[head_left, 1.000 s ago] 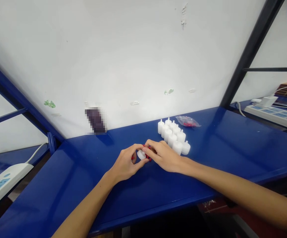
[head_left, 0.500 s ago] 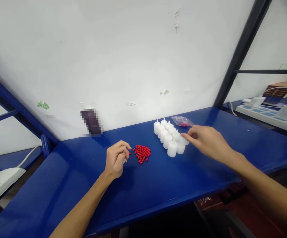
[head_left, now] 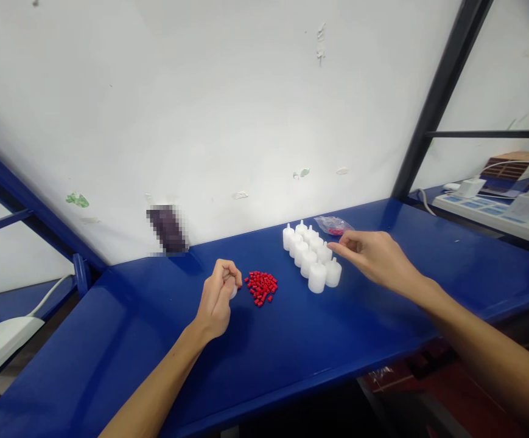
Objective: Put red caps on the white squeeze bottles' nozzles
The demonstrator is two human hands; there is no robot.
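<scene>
My left hand point(head_left: 218, 301) is closed round a small white object point(head_left: 234, 292), mostly hidden by the fingers; it looks like one of the bottles. Just right of it lies a pile of small red caps point(head_left: 261, 288) on the blue table. My right hand point(head_left: 374, 255) is raised at the right side of a group of squat white bottles point(head_left: 308, 263) with thin tips. Its thumb and forefinger pinch together beside the tip of one bottle point(head_left: 323, 252). What they hold, if anything, is too small to make out.
Behind the bottles lies a clear plastic bag point(head_left: 333, 225) with red pieces inside. A blurred dark object point(head_left: 168, 228) leans on the white wall. Power strips stand at the left point(head_left: 2, 350) and right point(head_left: 497, 213). The blue table's front edge point(head_left: 291, 395) runs below my hands.
My left hand has turned slightly and shifted a little right, showing more of its white object. My right hand has moved slightly left, and a white shape below its fingers no longer shows.
</scene>
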